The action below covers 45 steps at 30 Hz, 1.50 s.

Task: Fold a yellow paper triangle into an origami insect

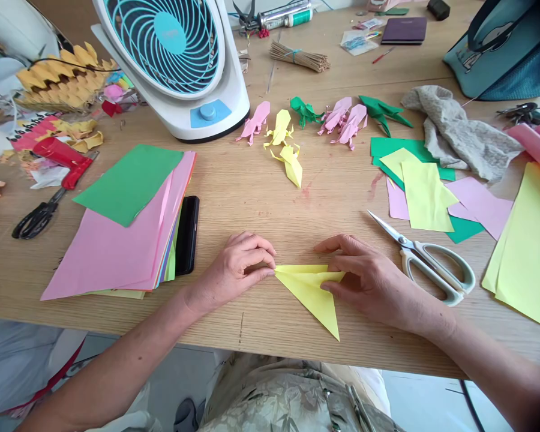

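Note:
A folded yellow paper [312, 294] lies near the table's front edge, its long point aimed toward my body. My left hand [238, 264] pinches its left corner between thumb and fingers. At the paper's right side, my right hand [364, 276] grips the upper right part, thumb below and fingers above, with the index finger stretched out over the table. Scissors with pale handles [420, 255] rest just right of my right hand. Folded paper figures in pink [255, 122], yellow [291, 165] and green [382, 112] stand farther back.
A white and blue fan [207, 114] stands at the back left. Stacked coloured sheets [117, 246] and a black phone [187, 235] lie left. Paper scraps [429, 195], a grey cloth [459, 132] and yellow sheets [528, 258] are at right.

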{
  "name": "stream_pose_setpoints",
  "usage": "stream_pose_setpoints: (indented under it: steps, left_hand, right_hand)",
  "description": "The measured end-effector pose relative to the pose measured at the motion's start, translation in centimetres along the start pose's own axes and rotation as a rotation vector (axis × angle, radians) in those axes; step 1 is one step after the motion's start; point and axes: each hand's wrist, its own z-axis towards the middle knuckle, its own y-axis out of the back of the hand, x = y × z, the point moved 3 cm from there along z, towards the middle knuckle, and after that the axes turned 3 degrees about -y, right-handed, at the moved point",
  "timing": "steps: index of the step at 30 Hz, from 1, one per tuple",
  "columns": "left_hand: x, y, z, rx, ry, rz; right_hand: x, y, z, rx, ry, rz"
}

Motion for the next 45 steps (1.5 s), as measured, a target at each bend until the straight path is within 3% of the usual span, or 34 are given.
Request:
stream_pose_setpoints:
  steps: [20, 27, 31, 34, 40, 45]
  left_hand:
    - [0.6, 0.2, -0.1, 0.067, 0.017, -0.027]
    - [-1.6, 0.5, -2.2, -0.115, -0.028, 0.186]
    - [-3.6, -0.7, -3.9, -0.027, -0.204, 0.326]
    - [-4.0, -1.5, -4.2, 0.047, -0.192, 0.388]
    - [-4.9, -1.7, -4.1, 0.001, -0.2, 0.402]
    - [-5.0, -2.3, -4.4, 0.047, -0.189, 0.394]
  right_hand:
    - [-0.2, -0.7, 0.1, -0.113, -0.11, 0.057]
    - [-0.3, -0.9, 0.1, -0.104, -0.121, 0.045]
    - [-0.3, -0.9, 0.1, -0.105, -0.111, 0.044]
    - [-0.3, -0.8, 0.1, -0.111, -0.108, 0.039]
    - [-0.2, -0.8, 0.2, -0.102, -0.127, 0.023]
    - [-0.2, -0.8, 0.3, -0.088, -0.147, 0.027]
